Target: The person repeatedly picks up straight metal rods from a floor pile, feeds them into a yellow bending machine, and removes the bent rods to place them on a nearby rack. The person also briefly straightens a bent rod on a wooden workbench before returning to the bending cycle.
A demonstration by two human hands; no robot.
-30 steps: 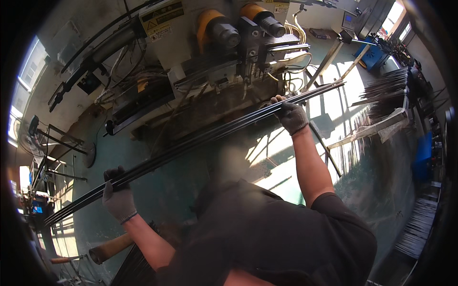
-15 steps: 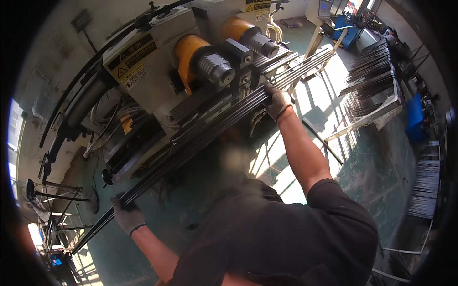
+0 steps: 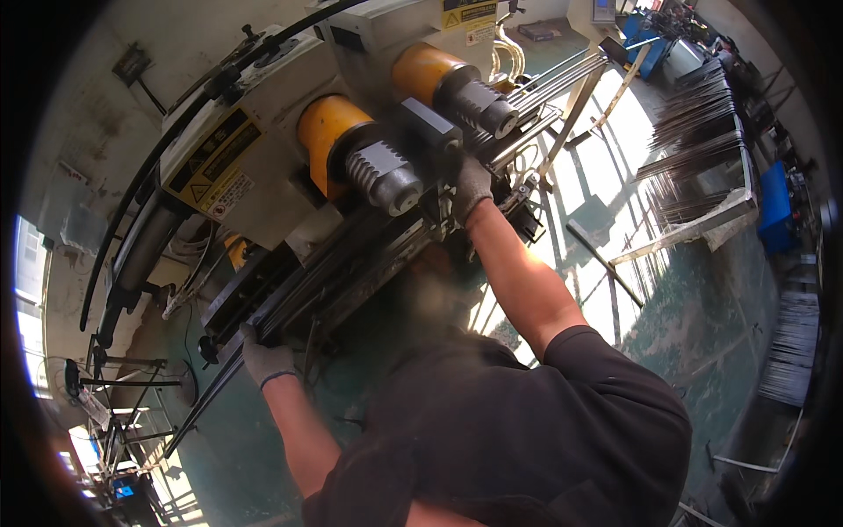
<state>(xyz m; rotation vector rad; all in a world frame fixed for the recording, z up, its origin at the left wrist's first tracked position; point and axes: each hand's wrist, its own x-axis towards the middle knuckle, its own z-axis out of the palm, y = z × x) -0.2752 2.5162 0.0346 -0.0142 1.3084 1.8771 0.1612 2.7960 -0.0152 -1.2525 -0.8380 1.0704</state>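
Observation:
Several long, thin metal bars (image 3: 207,397) run slantwise from the lower left, in under the machine's head, and come out at the upper right. My left hand (image 3: 268,358), in a grey knit glove, is closed round them near their lower left part. Further along, my gloved right hand (image 3: 472,188) grips the bars beside the grey block between two spindles; shadow partly hides its fingertips. Above the bars sit the near orange cylinder (image 3: 332,123) with its ribbed metal shaft (image 3: 384,176) and the far orange cylinder (image 3: 428,70) with a similar shaft.
The machine's pale housing (image 3: 255,167) stands close on the left with warning labels. A rack (image 3: 698,230) piled with thin rods is at the right, and a loose bar (image 3: 606,263) lies on the sunlit floor. A blue box (image 3: 776,211) and a stack of rods (image 3: 788,347) are further right.
Both hands have moved the bars in toward the machine, under the spindles. My right hand has shifted left to the grey block; my left hand has come up and right.

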